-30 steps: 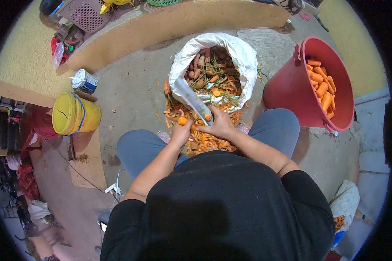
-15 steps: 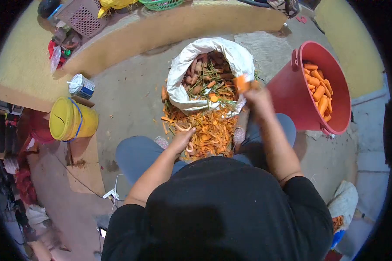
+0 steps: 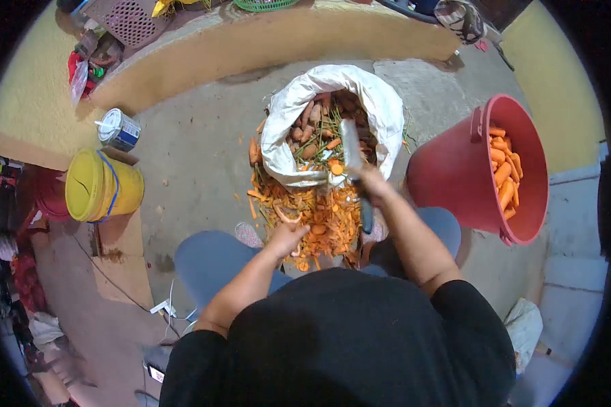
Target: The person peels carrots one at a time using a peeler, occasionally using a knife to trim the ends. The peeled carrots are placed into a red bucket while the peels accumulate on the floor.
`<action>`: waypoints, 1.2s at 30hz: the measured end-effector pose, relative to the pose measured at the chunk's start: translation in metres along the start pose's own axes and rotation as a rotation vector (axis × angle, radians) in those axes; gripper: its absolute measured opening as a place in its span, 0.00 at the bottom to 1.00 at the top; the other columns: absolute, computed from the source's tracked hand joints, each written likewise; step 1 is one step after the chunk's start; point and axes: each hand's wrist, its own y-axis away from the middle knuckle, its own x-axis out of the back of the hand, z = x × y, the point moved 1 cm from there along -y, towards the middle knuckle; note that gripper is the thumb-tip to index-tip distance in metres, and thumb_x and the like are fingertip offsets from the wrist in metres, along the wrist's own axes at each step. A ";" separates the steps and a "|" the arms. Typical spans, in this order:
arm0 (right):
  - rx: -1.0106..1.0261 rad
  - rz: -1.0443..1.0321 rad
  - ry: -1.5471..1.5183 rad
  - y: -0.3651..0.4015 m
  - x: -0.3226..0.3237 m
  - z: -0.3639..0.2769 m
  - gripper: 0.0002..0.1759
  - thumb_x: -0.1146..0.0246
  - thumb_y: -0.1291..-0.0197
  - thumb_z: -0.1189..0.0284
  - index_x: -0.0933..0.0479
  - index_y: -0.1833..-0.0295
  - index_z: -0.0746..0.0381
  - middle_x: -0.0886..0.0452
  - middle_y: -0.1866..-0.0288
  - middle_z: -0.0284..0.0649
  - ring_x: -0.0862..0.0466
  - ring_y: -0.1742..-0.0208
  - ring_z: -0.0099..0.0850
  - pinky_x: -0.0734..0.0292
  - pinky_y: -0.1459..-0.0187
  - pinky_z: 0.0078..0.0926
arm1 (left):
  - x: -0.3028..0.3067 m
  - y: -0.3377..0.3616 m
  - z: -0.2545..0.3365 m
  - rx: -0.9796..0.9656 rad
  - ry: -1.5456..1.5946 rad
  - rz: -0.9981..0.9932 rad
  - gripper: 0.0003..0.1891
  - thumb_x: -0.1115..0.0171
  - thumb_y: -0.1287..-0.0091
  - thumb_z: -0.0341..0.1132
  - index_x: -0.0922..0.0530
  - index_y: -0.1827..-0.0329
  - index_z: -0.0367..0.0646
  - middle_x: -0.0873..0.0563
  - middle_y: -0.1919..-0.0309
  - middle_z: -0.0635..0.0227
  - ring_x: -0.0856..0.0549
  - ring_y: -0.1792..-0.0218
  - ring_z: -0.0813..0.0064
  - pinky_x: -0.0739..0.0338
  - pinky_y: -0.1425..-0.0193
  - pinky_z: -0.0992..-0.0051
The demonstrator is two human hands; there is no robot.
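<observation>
A knife with a broad metal blade (image 3: pixel 350 146) and dark handle is gripped in my right hand (image 3: pixel 375 183), its blade pointing up over the front rim of a white sack (image 3: pixel 380 88). My left hand (image 3: pixel 288 239) is closed around a pale, forked tool like a peeler (image 3: pixel 287 216), parts of it showing on both sides of the fist. A round orange carrot end (image 3: pixel 318 230) shows right at the left fingertips. Below both hands lies a heap of carrot peelings (image 3: pixel 339 203). Unpeeled carrots (image 3: pixel 310 122) and green stalks fill the sack.
To the right, a tilted red bin (image 3: pixel 448 156) holds peeled carrots (image 3: pixel 502 169). On the left stand a yellow bucket (image 3: pixel 105 186) and a smaller white-and-blue tub (image 3: pixel 120 129). A low curved ledge (image 3: pixel 251 47) runs behind the sack. A cable and plug (image 3: pixel 163 307) lie at lower left.
My right hand has moved down and left, from the sack's right side to its front rim. The orange piece seen by it earlier no longer shows there; the knife does. My left hand stays low.
</observation>
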 end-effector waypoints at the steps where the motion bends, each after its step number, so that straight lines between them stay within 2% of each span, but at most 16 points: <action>1: -0.173 -0.133 0.121 0.007 -0.019 -0.008 0.18 0.38 0.50 0.65 0.31 0.57 0.62 0.32 0.80 0.34 0.35 0.85 0.24 0.42 0.85 0.23 | -0.003 -0.005 -0.005 0.015 0.037 -0.016 0.22 0.45 0.39 0.48 0.22 0.72 0.32 0.25 0.85 0.66 0.26 0.80 0.77 0.32 0.74 0.73; 2: -0.055 -0.124 0.393 -0.023 -0.033 0.031 0.18 0.39 0.50 0.68 0.33 0.56 0.64 0.29 0.78 0.35 0.29 0.82 0.26 0.33 0.83 0.26 | -0.008 -0.010 -0.014 0.033 0.074 -0.034 0.21 0.45 0.39 0.47 0.22 0.72 0.32 0.25 0.85 0.67 0.27 0.80 0.78 0.33 0.75 0.73; 3: -0.036 -0.115 0.581 -0.023 -0.047 0.025 0.17 0.42 0.50 0.71 0.34 0.55 0.65 0.25 0.75 0.43 0.23 0.77 0.36 0.26 0.74 0.35 | -0.010 -0.014 -0.019 0.051 0.110 -0.053 0.21 0.44 0.39 0.47 0.22 0.72 0.33 0.25 0.85 0.67 0.27 0.80 0.78 0.33 0.75 0.73; 5: 0.044 -0.071 0.946 -0.032 -0.068 0.014 0.18 0.44 0.50 0.74 0.36 0.52 0.66 0.25 0.74 0.52 0.23 0.74 0.48 0.27 0.66 0.44 | -0.004 -0.013 -0.012 0.077 0.055 -0.094 0.21 0.44 0.39 0.47 0.22 0.72 0.33 0.25 0.84 0.68 0.27 0.80 0.79 0.33 0.76 0.74; 6: 0.089 -0.006 0.862 -0.030 -0.075 0.006 0.18 0.47 0.49 0.78 0.38 0.51 0.67 0.27 0.68 0.60 0.25 0.65 0.56 0.31 0.59 0.47 | -0.002 -0.012 -0.011 0.093 0.028 -0.116 0.21 0.44 0.39 0.47 0.23 0.72 0.33 0.25 0.84 0.68 0.27 0.80 0.79 0.33 0.76 0.74; 10: 0.334 0.285 0.639 -0.043 -0.092 0.005 0.12 0.54 0.45 0.79 0.41 0.53 0.64 0.31 0.58 0.61 0.27 0.53 0.54 0.32 0.56 0.49 | -0.003 -0.015 -0.014 0.111 0.153 -0.117 0.20 0.43 0.40 0.47 0.22 0.73 0.35 0.26 0.88 0.66 0.27 0.85 0.77 0.33 0.80 0.73; 13: 0.085 0.125 0.842 -0.058 -0.093 0.022 0.15 0.54 0.46 0.80 0.41 0.51 0.64 0.31 0.55 0.62 0.27 0.52 0.53 0.31 0.55 0.47 | -0.004 -0.015 -0.010 0.115 0.184 -0.178 0.18 0.44 0.38 0.46 0.20 0.71 0.37 0.26 0.88 0.67 0.28 0.87 0.79 0.35 0.82 0.75; 14: 0.030 0.020 0.855 -0.080 -0.089 0.053 0.23 0.43 0.52 0.77 0.41 0.48 0.66 0.26 0.58 0.60 0.25 0.55 0.54 0.29 0.54 0.45 | -0.010 -0.020 -0.023 0.086 0.197 -0.174 0.16 0.45 0.37 0.45 0.20 0.68 0.38 0.26 0.88 0.67 0.28 0.87 0.80 0.35 0.83 0.76; 18: -0.101 -0.191 1.032 -0.070 -0.084 0.022 0.25 0.41 0.52 0.73 0.41 0.50 0.72 0.25 0.58 0.60 0.23 0.54 0.50 0.27 0.55 0.39 | 0.003 -0.015 -0.001 0.184 0.235 -0.218 0.16 0.43 0.39 0.43 0.24 0.69 0.35 0.26 0.83 0.71 0.27 0.80 0.79 0.33 0.76 0.75; 20: -0.082 -0.196 1.013 -0.064 -0.075 0.012 0.23 0.42 0.50 0.73 0.40 0.50 0.70 0.24 0.61 0.59 0.22 0.57 0.49 0.26 0.58 0.40 | 0.007 -0.012 0.010 0.236 0.290 -0.195 0.15 0.43 0.39 0.42 0.23 0.68 0.35 0.25 0.81 0.69 0.26 0.77 0.79 0.32 0.74 0.76; 23: 0.011 -0.164 0.960 -0.034 -0.055 -0.011 0.19 0.43 0.47 0.70 0.36 0.53 0.68 0.23 0.64 0.57 0.21 0.62 0.48 0.27 0.62 0.40 | 0.001 -0.019 0.002 0.111 0.340 0.076 0.15 0.42 0.40 0.42 0.24 0.67 0.35 0.24 0.76 0.67 0.25 0.74 0.80 0.31 0.71 0.77; 24: 0.081 -0.158 0.939 -0.021 -0.047 -0.016 0.18 0.43 0.47 0.69 0.35 0.54 0.68 0.23 0.64 0.57 0.21 0.63 0.48 0.27 0.62 0.40 | -0.002 -0.026 -0.007 0.069 0.546 0.102 0.17 0.38 0.42 0.43 0.24 0.67 0.34 0.23 0.79 0.69 0.25 0.80 0.79 0.31 0.77 0.78; 27: 0.195 -0.242 0.793 0.028 -0.021 -0.039 0.19 0.41 0.47 0.69 0.34 0.52 0.67 0.23 0.64 0.54 0.22 0.62 0.43 0.28 0.60 0.36 | 0.010 -0.022 0.012 -0.055 0.528 0.247 0.22 0.43 0.41 0.50 0.25 0.64 0.34 0.23 0.78 0.68 0.25 0.76 0.77 0.30 0.71 0.74; 30: 0.278 -0.383 0.751 0.086 0.004 -0.069 0.23 0.39 0.48 0.70 0.36 0.48 0.67 0.23 0.61 0.56 0.22 0.56 0.45 0.29 0.56 0.36 | 0.024 -0.024 0.027 0.120 1.184 0.327 0.28 0.50 0.39 0.58 0.25 0.60 0.36 0.23 0.73 0.66 0.25 0.71 0.75 0.29 0.65 0.69; 33: 0.293 -0.493 0.732 0.141 0.024 -0.094 0.22 0.41 0.47 0.74 0.36 0.47 0.66 0.23 0.62 0.54 0.21 0.58 0.43 0.29 0.59 0.35 | 0.052 -0.015 0.022 0.039 1.351 -0.074 0.34 0.50 0.41 0.61 0.33 0.49 0.34 0.24 0.61 0.59 0.25 0.58 0.69 0.28 0.56 0.61; 36: 0.308 -0.601 0.807 0.172 0.043 -0.096 0.21 0.41 0.48 0.77 0.36 0.47 0.64 0.23 0.64 0.52 0.20 0.61 0.41 0.28 0.62 0.35 | 0.045 -0.006 0.031 -0.043 1.107 -0.282 0.27 0.43 0.42 0.51 0.31 0.51 0.36 0.22 0.64 0.62 0.22 0.63 0.71 0.25 0.62 0.69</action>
